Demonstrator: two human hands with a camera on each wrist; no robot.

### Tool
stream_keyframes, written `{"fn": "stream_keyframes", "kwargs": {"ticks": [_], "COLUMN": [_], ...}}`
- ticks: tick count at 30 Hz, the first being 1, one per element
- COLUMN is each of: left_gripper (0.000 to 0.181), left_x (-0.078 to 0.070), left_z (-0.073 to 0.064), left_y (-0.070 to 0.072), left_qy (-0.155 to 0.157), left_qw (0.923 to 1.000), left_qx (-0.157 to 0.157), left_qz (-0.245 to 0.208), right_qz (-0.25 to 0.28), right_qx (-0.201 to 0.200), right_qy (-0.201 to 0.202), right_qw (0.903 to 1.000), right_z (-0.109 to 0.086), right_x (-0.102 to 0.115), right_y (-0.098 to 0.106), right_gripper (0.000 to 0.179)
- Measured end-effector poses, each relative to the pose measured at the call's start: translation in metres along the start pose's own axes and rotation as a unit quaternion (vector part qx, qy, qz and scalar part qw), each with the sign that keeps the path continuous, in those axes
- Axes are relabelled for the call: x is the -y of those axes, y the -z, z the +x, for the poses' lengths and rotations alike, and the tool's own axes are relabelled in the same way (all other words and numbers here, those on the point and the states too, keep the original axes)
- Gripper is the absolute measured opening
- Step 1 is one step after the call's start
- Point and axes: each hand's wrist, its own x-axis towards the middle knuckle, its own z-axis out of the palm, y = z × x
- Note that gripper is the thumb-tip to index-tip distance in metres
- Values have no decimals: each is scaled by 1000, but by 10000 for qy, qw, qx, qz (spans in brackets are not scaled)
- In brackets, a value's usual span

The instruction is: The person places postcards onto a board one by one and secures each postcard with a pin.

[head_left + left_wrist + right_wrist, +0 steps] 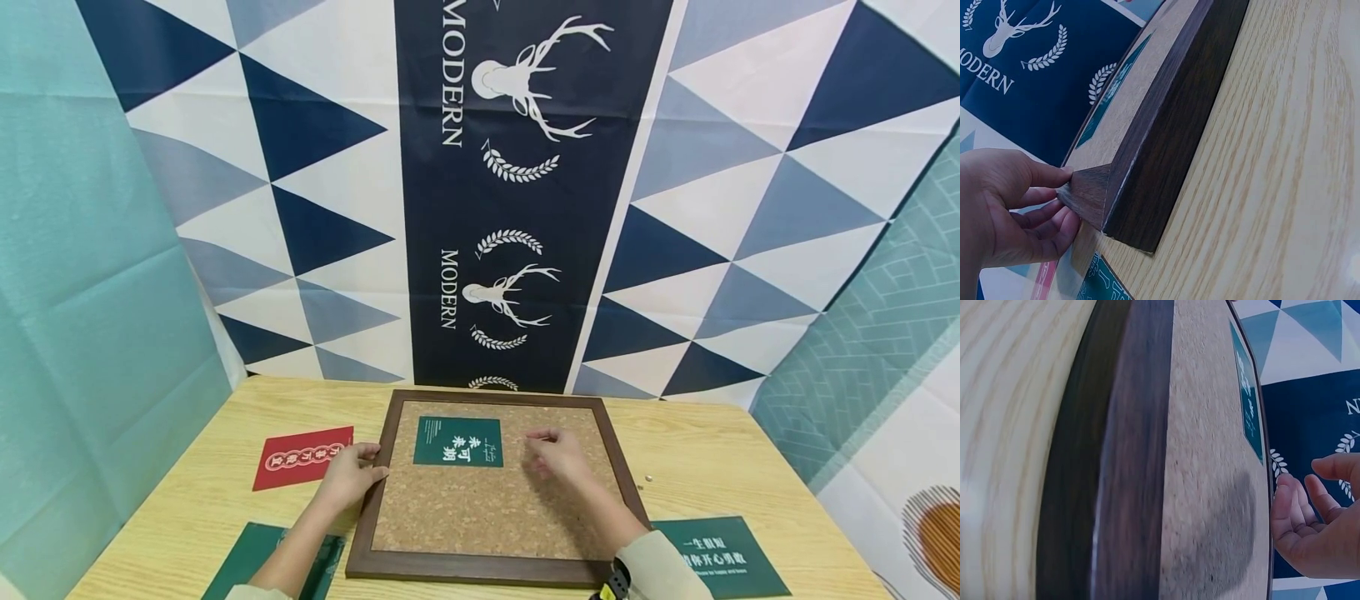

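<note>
A cork board point(465, 512) with a dark brown wooden frame point(1147, 150) lies on the table. On its upper left part sits a green card point(442, 442) with white lettering. My left hand point(349, 477) pinches the left side of the frame, thumb on top and fingers along the outer side, as the left wrist view shows. Over the cork to the right of the card hovers my right hand point(557, 457), a little blurred. Its fingers point(1294, 509) are loosely bent, and no object shows between them in the right wrist view.
A red card point(281, 467) lies left of the board. Another green card point(243, 554) is partly under my left forearm, and one more green card point(723, 550) lies at the right. Tiny objects point(649, 477) rest right of the frame. A patterned cloth point(345, 208) hangs behind.
</note>
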Motion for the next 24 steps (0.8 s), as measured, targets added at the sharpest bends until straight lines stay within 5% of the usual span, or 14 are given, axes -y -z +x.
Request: {"fn": "stream_keyframes", "kwargs": {"ticks": [24], "left_gripper": [39], "left_x": [-2], "left_z": [1], "left_y": [-1], "left_qy": [43], "left_qw": [10000], "left_qx": [-46], "left_qz": [78], "right_qz": [-8], "right_qx": [-14], "right_qy": [-4], "right_qw": [10000], "right_z": [-6], "right_x": [-11], "right_y": [39], "right_gripper": [27]}}
